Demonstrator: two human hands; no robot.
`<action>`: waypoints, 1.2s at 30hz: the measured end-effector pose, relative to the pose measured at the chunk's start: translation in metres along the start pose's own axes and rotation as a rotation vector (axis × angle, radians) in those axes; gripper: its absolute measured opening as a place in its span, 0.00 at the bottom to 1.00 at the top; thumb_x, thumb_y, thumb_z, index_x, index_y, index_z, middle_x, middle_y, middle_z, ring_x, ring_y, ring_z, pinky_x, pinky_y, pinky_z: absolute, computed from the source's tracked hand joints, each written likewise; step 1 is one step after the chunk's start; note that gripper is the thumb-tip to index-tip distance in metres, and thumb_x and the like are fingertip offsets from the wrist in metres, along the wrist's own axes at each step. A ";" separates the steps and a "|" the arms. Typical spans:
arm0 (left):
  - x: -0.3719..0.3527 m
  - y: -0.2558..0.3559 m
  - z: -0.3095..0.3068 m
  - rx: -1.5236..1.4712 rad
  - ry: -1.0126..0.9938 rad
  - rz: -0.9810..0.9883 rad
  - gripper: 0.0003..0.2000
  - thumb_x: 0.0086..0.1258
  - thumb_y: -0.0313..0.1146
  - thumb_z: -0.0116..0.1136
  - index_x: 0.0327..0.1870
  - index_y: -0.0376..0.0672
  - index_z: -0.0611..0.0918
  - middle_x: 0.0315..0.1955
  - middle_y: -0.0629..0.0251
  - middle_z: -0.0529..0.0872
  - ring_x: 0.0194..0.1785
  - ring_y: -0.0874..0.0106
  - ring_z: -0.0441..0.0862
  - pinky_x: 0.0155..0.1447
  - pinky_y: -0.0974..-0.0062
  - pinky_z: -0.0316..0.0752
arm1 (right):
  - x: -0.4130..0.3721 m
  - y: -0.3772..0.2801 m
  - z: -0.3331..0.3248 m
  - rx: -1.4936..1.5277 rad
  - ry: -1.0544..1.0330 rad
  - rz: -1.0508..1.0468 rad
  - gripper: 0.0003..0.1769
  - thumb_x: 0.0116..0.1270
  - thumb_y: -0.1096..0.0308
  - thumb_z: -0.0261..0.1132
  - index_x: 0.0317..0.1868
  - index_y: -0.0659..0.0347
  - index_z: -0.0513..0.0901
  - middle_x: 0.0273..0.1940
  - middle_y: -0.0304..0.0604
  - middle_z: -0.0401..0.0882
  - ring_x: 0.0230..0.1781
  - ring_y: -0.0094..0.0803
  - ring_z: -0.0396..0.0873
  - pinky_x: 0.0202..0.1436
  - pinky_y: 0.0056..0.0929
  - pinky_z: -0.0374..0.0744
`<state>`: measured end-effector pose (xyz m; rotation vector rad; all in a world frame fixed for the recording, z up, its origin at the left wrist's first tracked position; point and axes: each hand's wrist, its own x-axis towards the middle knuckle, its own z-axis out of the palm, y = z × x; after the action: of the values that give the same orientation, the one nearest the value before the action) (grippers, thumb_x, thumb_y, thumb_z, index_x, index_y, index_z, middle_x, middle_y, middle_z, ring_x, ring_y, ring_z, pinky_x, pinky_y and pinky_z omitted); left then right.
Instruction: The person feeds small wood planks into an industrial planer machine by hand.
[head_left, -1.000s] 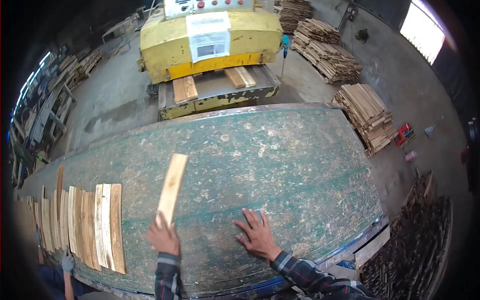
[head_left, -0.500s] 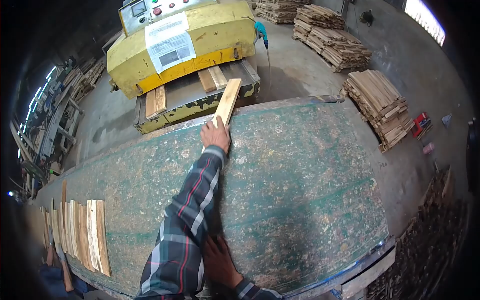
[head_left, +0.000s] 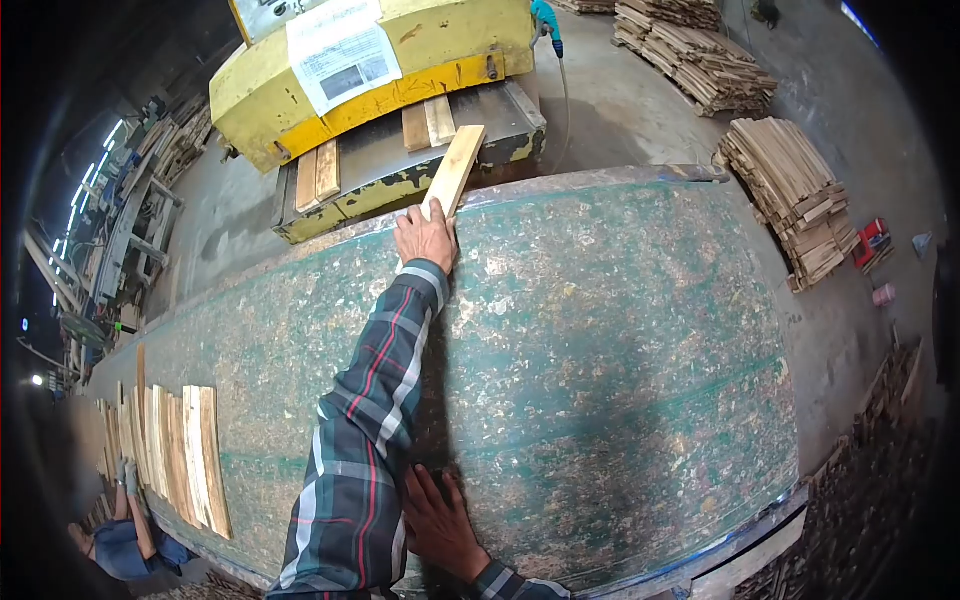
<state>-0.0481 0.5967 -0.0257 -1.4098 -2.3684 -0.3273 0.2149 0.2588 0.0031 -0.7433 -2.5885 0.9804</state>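
My left hand (head_left: 426,238), at the end of a plaid sleeve stretched across the table, grips the near end of a pale wooden board (head_left: 456,172). The far end of this board overlaps the front edge of the yellow machine's bed (head_left: 375,165). Fingers lie over the board's top; its lower end is hidden under the hand. Close to my body, my right hand (head_left: 443,525) rests on the worn green table (head_left: 600,330) with its fingers stretched out and nothing in it. Part of it is covered by my left sleeve.
Wooden strips (head_left: 327,170) lie on the machine bed under the yellow housing (head_left: 440,50). A row of wooden slats (head_left: 190,450) lies at the table's left end, beside another person's gloved hands (head_left: 126,472). Stacked boards (head_left: 785,195) stand on the floor at right.
The view has shifted slightly, so the machine sits higher in it. My left hand still grips the board at the machine's edge. The other person's gloved hands now show by the slats.
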 end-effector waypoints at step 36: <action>-0.114 -0.197 -0.080 0.176 -0.055 -0.405 0.26 0.76 0.46 0.59 0.71 0.47 0.77 0.52 0.47 0.78 0.56 0.49 0.74 0.59 0.50 0.71 | 0.007 -0.010 0.001 -0.086 -0.051 0.023 0.28 0.75 0.48 0.63 0.70 0.47 0.78 0.81 0.47 0.60 0.82 0.42 0.56 0.82 0.56 0.48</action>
<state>-0.1568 0.3830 -0.0037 -0.8675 -2.6456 -0.1786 0.2050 0.2555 0.0099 -0.7810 -2.6862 0.9108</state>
